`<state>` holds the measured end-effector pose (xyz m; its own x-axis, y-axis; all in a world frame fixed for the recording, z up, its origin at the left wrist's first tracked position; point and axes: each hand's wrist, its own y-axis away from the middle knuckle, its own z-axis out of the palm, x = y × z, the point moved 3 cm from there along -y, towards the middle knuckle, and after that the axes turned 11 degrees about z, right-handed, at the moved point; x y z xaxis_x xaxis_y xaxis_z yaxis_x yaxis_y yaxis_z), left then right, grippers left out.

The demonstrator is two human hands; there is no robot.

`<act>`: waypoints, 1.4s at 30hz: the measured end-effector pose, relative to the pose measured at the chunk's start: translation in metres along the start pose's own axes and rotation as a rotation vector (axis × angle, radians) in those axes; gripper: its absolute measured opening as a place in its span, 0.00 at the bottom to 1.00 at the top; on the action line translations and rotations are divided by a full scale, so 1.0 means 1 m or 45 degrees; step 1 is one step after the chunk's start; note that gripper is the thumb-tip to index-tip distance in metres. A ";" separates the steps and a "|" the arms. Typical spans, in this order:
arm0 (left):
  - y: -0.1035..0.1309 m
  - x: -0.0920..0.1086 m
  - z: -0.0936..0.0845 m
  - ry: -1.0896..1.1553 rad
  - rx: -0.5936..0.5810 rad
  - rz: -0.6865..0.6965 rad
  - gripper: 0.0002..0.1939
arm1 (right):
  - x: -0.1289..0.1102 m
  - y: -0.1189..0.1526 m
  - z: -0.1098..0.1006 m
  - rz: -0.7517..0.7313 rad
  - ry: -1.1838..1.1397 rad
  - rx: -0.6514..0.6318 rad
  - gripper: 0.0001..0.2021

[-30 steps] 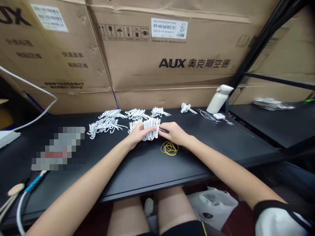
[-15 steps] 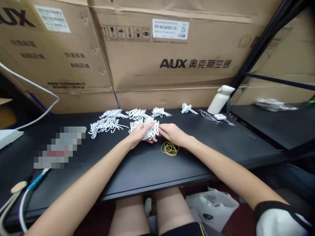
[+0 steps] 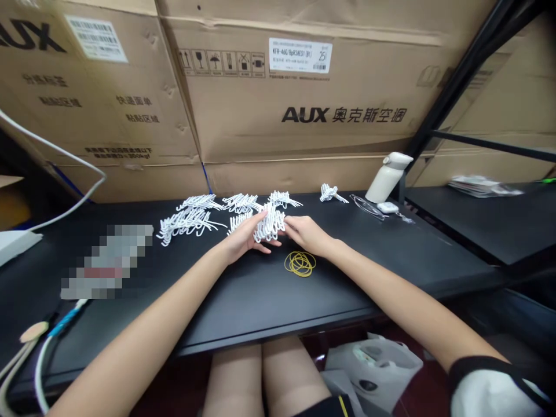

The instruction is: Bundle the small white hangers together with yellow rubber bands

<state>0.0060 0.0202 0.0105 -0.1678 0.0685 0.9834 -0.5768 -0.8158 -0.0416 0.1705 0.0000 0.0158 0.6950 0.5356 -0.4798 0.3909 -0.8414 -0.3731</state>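
Note:
A bundle of white wire hooks is held just above the black tabletop, between my two hands. My left hand cups it from the left, thumb along its edge and fingertips showing apart underneath. At the bundle's right side, my right hand has thumb and fingers pinched on its end; the exact grip is partly hidden. Several yellow rubber bands lie in a loose heap below my right hand. Behind my left hand rests another cluster of white hooks, partly covered.
More hook piles lie at the back left, and a tied hook bundle at the back right. A white bottle, glasses and a small white case stand near the shelf post. Cardboard boxes wall off the back.
The hook bundle has shifted slightly right and up and turned a little. My left fingers have spread more beneath it, and the left thumb has drawn back to its edge.

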 end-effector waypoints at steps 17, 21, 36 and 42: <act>0.005 -0.005 0.004 -0.276 -0.016 -0.057 0.29 | 0.025 -0.005 -0.024 0.173 0.251 0.077 0.14; 0.004 -0.010 0.002 -0.362 -0.013 -0.067 0.33 | 0.035 -0.005 -0.026 0.237 0.234 0.016 0.15; 0.006 -0.006 0.006 -0.425 -0.062 -0.090 0.32 | 0.054 -0.006 -0.016 0.423 0.464 -0.125 0.17; 0.005 -0.005 0.007 -0.446 -0.068 -0.098 0.29 | 0.054 -0.008 -0.014 0.457 0.624 -0.062 0.17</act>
<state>0.0095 0.0116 0.0064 0.1562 -0.0799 0.9845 -0.6195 -0.7843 0.0346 0.2130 0.0346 0.0038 0.9808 0.1326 -0.1430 0.1003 -0.9718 -0.2134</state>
